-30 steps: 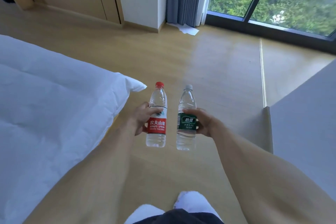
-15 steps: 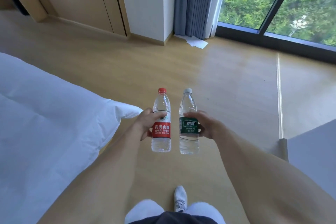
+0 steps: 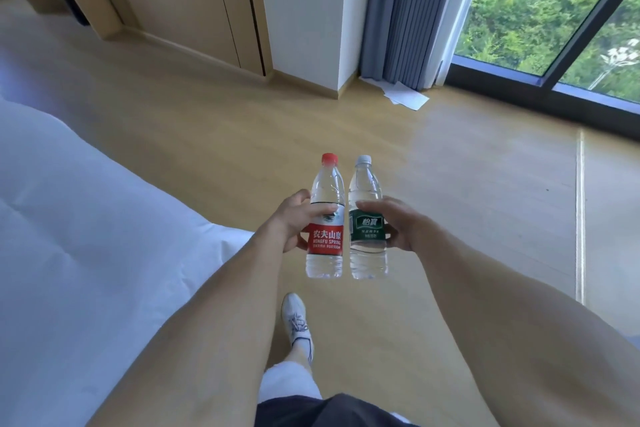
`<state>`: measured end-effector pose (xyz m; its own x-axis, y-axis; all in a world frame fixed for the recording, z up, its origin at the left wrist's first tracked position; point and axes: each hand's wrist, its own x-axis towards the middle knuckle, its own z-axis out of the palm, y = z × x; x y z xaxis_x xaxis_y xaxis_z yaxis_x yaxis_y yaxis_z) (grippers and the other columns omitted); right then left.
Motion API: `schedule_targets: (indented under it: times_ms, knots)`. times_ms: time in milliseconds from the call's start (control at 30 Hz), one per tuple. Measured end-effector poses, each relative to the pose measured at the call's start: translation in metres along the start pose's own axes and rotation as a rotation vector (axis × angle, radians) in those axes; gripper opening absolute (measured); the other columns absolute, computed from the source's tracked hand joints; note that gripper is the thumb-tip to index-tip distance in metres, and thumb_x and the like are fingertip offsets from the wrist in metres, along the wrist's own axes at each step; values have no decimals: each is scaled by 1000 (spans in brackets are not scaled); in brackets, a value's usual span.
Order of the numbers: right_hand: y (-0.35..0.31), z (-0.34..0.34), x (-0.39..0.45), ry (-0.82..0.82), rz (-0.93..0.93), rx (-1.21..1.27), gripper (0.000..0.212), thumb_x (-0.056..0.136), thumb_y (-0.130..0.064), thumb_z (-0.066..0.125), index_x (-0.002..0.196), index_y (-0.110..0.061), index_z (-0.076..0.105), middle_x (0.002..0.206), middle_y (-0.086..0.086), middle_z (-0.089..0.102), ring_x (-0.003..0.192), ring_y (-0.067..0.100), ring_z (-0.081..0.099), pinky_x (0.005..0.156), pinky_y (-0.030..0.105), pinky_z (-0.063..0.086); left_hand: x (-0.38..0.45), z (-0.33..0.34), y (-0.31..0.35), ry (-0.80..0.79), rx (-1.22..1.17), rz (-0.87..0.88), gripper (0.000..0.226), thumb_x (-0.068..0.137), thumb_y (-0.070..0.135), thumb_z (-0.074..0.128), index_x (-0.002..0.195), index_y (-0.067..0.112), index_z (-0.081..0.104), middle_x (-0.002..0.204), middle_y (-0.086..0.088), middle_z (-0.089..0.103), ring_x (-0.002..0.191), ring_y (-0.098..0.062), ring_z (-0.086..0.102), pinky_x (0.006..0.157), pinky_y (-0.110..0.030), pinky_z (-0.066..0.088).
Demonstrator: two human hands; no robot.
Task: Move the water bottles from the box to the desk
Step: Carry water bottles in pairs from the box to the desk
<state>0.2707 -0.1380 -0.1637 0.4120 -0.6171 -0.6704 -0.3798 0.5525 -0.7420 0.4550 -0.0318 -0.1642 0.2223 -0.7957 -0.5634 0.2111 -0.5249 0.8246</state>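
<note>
Two clear water bottles hang upright side by side above the wooden floor. My left hand [image 3: 292, 218] grips the red-capped, red-labelled bottle [image 3: 325, 243] around its middle. My right hand [image 3: 398, 225] grips the white-capped, green-labelled bottle [image 3: 367, 236] the same way. The bottles nearly touch each other. Neither the box nor the desk can be made out with certainty in this view.
A bed with a white duvet [image 3: 86, 236] fills the left side. Wooden cabinet doors [image 3: 194, 0] and a white wall corner [image 3: 304, 10] stand ahead, with a grey curtain [image 3: 405, 10], a floor-length window [image 3: 554, 10] and white paper [image 3: 405, 95] on the floor. My white shoe [image 3: 298, 322] steps forward.
The view has swung left and forward across the room; the grey surface at right has left the frame. Both bottles stay gripped and have drawn closer together. One foot has stepped forward.
</note>
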Motion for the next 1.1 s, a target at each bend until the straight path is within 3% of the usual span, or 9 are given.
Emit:
schedule_targets:
  times_ms: [167,367,533,733,900,1100]
  knots:
    - [-72,20,68,-24,-24,-45,53,84,-25,76,130,-14,53,121,18,68,110,34,67,94,55,54,73,-47,49,-3,-13,22,42,78,27,84,112,32,61,94,-5,78,81,-25,73,63,-47,59]
    - [-170,53,146,-78,-40,-134,45,86,-25,74,128,-22,55,120,10,68,110,29,66,91,54,53,148,-114,112,30,-83,38,44,76,27,84,114,34,62,95,-4,78,78,-22,73,57,-44,57]
    - [-233,85,205,-140,-65,-158,45,86,-27,74,127,-24,56,116,7,69,100,24,67,78,44,56,196,-165,155,89,-103,46,44,77,27,84,113,34,61,95,-4,78,76,-20,73,58,-43,57]
    - [-288,107,283,-213,-40,-189,42,84,-29,75,123,-25,58,111,7,70,96,24,68,78,46,57,256,-210,192,163,-123,26,47,80,25,83,118,35,58,99,-5,78,89,-25,72,61,-45,58]
    - [-341,123,366,-297,-30,-249,39,84,-31,76,119,-27,60,109,6,71,95,25,69,82,49,58,318,-243,222,259,-155,14,49,80,26,83,123,31,59,95,-3,78,87,-24,72,62,-46,59]
    - [-425,145,452,-404,-29,-351,41,82,-32,77,119,-27,61,108,5,72,99,25,69,84,51,57,380,-278,276,404,-207,-7,53,80,30,82,127,29,56,106,-8,75,92,-26,72,63,-46,59]
